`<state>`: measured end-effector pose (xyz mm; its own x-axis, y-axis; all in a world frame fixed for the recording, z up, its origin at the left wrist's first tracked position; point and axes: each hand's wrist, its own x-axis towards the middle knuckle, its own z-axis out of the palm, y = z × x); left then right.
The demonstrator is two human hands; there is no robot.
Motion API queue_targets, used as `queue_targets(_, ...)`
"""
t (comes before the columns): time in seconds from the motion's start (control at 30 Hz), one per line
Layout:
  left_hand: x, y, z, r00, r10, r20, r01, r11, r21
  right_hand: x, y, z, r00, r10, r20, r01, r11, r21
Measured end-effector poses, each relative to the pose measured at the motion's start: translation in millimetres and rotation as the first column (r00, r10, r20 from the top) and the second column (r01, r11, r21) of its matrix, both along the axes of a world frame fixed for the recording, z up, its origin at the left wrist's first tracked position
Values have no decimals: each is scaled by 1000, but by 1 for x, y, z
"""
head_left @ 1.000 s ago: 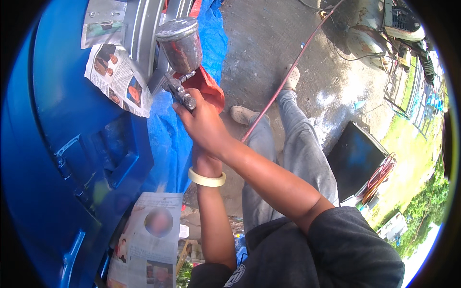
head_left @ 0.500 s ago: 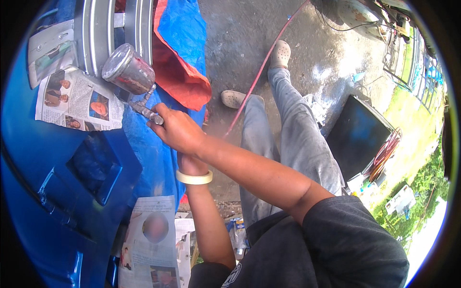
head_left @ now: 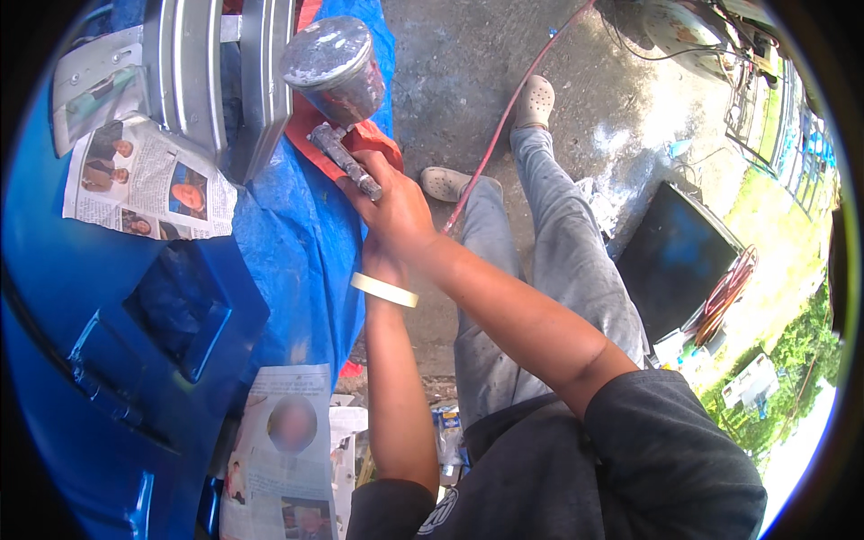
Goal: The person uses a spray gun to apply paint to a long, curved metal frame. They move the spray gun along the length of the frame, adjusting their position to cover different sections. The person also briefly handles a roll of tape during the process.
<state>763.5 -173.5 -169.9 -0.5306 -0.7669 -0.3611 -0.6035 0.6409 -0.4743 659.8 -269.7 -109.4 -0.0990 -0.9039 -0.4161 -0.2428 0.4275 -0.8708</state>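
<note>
Spray gun in the right hand, blue coat on the panel, paper in place

The blue body panel (head_left: 54, 360) carries a glossy blue coat over all the surface that shows, and a printed newspaper sheet (head_left: 148, 184) lies at its upper edge, over part of the silver slatted part (head_left: 193, 81). A second newspaper sheet (head_left: 279, 459) covers its lower right edge. I judge the work to be under way: paper is on, colour is on the panel, and the gun is in hand. Whether more coating remains, the view does not settle; no mist shows at the nozzle end.

The spray gun (head_left: 346, 162) is held above the right edge of the blue tarp (head_left: 297, 270), beside the tarp's orange-red fold (head_left: 373, 144) and near the slats. Its lidded paint cup (head_left: 333, 72) sits at the far end, tilted, its lid turned partly toward the camera.

The right arm crosses the body from the right. The right hand (head_left: 396, 211) is closed round the gun, thumb along the left side of its rear end; the trigger is hidden. The left forearm rises from below, a cream tape roll (head_left: 384, 290) round its wrist. The left hand (head_left: 382, 259) lies mostly behind the right wrist, so I cannot tell how far open it is or whether it holds anything.
</note>
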Motion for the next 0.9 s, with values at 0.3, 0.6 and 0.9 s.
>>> queue_targets(0.3,3,31,-23,-697,319,642,690,60,721,2,10,-41,966,195,172,-221,964,146)
queue_targets(0.6,-61,-40,-34,-769,521,370,376,-100,921,-52,-45,-57,949,307,68,-311,949,51)
queue_targets(0.9,-132,-166,-19,-788,573,223,285,18,958,-106,-148,-38,993,71,-94,-77,995,-63)
